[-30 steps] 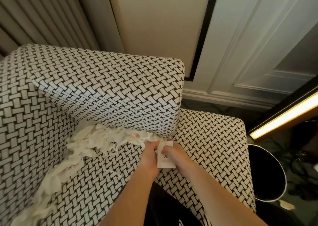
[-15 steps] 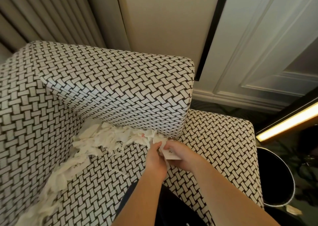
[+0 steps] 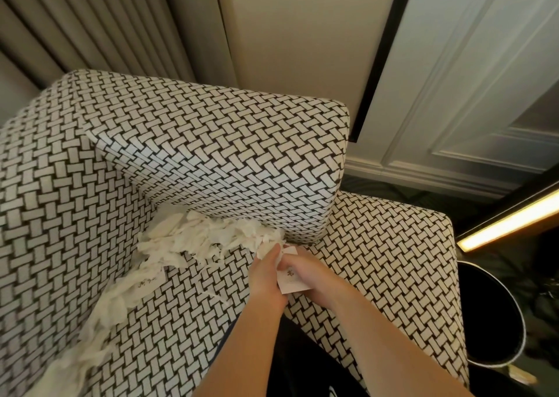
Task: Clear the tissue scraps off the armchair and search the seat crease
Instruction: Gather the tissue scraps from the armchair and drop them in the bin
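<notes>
The armchair (image 3: pixel 187 154) has black-and-white woven-pattern fabric. White tissue scraps (image 3: pixel 193 239) lie heaped along the crease where the seat meets the arm cushion, and a trail of them runs down the seat's left side toward the lower left. My left hand (image 3: pixel 266 278) rests on the seat at the right end of the heap, fingers pinching scraps there. My right hand (image 3: pixel 305 275) is beside it, closed on a small white printed paper piece (image 3: pixel 292 283). The two hands touch each other.
A round black bin with a white rim (image 3: pixel 496 321) stands on the floor right of the chair. Behind are pleated curtains (image 3: pixel 90 24), a panelled white wall (image 3: pixel 453 94) and a lit strip light (image 3: pixel 508 221) at the right.
Both hands have stayed at the right end of the scrap heap. The paper piece in my right hand has turned slightly. The view has shifted a little.
</notes>
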Motion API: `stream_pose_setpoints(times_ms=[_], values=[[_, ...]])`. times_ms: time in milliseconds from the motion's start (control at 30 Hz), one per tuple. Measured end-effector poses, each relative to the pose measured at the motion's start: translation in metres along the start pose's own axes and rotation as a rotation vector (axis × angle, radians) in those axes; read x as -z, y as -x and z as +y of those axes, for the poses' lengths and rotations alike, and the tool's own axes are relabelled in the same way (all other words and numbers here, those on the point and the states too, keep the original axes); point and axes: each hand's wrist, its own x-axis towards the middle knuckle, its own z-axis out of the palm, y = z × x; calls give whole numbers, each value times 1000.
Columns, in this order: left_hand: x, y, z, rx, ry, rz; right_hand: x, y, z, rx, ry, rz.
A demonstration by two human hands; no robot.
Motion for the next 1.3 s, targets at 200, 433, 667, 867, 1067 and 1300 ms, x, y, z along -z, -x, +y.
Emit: stream_pose_setpoints(times_ms=[200, 433, 667, 867, 1067, 1300], values=[[7, 5, 14, -240, -162, 54, -14, 9, -11, 77, 42, -86], [14, 27, 39, -250, -84, -2, -31, 16, -25, 153, 105, -95], [6, 57, 26, -271, -293, -102, -12, 42, -14, 158, 100, 96], [6, 84, -1, -257, -398, -171, 1, 69, -8, 169, 200, 162], [17, 99, -30, -227, -493, -219, 9, 93, 12, 118, 209, 222], [24, 119, -48, -208, -557, -326, 21, 127, 42, 210, 118, 369]])
